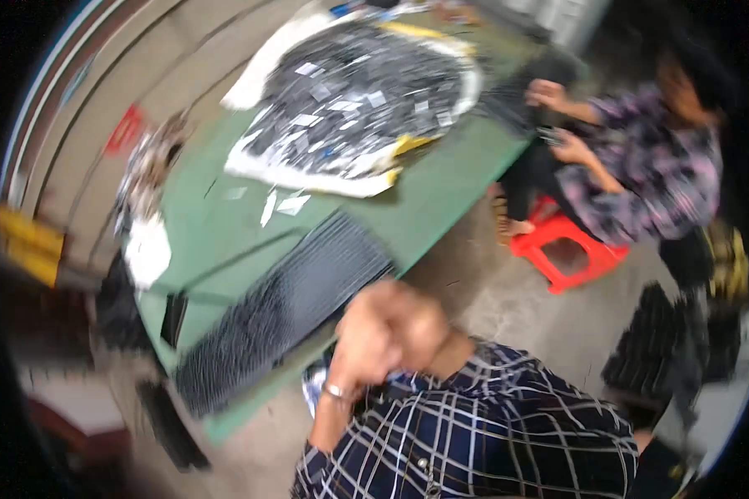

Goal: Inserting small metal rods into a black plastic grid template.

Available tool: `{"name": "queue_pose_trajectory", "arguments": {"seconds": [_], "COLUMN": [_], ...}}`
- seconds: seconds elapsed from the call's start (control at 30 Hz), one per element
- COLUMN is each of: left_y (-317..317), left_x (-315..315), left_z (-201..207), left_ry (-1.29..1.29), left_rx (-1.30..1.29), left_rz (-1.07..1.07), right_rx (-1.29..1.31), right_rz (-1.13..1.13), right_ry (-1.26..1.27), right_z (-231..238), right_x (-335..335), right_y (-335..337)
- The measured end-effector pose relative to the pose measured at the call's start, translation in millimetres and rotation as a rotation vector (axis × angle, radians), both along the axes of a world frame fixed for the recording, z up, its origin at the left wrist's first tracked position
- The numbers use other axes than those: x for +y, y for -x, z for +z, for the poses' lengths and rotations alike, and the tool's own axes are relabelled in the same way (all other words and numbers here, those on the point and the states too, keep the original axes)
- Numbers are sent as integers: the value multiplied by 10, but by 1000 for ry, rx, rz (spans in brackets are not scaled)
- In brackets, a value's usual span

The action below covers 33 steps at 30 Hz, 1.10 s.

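Observation:
My left hand (364, 343), with a silver bracelet (334, 392) at its wrist, is curled close in front of my chest. Right against it is my right hand (422, 329), also curled. Both are blurred by motion, and whatever is between their fingers is too small or smeared to make out. Just beyond them, a long row of thin black ribbed strips (279, 299) lies packed along the near edge of the green table (424, 195). Neither hand clearly touches the strips.
Farther back, an opened white sack (341, 181) bears a heap of black and shiny flat pieces (349, 91). A few clear slips (293, 205) lie before it. At right, a co-worker (641, 166) handles something small, seated on a red stool (562, 254). Black bundles (653, 341) stand at lower right.

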<state>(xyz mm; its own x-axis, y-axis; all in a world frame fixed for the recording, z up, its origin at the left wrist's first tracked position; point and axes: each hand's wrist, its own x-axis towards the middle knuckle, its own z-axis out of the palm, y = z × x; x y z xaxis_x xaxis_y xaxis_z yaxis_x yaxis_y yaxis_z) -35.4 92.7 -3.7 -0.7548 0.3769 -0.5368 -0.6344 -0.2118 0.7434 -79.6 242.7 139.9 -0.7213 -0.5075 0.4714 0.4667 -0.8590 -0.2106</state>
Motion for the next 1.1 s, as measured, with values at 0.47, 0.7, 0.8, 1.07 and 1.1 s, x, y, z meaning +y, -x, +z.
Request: {"name": "queue_pose_trajectory", "arguments": {"seconds": [0.47,0.7,0.8,1.07,1.1], "left_y": [-32,-7,7,11,2], "left_x": [-184,-284,-404,-716,-747], "left_z": [349,206,168,200,208], "left_ry": [-174,-236,-241,-204,-201], "left_rx": [14,-46,-36,-14,-22], "left_rz": [124,200,239,340,348], "right_rx": [222,69,132,251,303], "right_rz": [-402,-373,-363,-301,-306], "right_ry": [-1276,-1365,-1446,-1614,-1636], "right_z": [-996,-1069,-1121,-1019,-1019], "right_x": [-184,-307,-413,-575,-574], "right_y": [164,179,244,390,390]}}
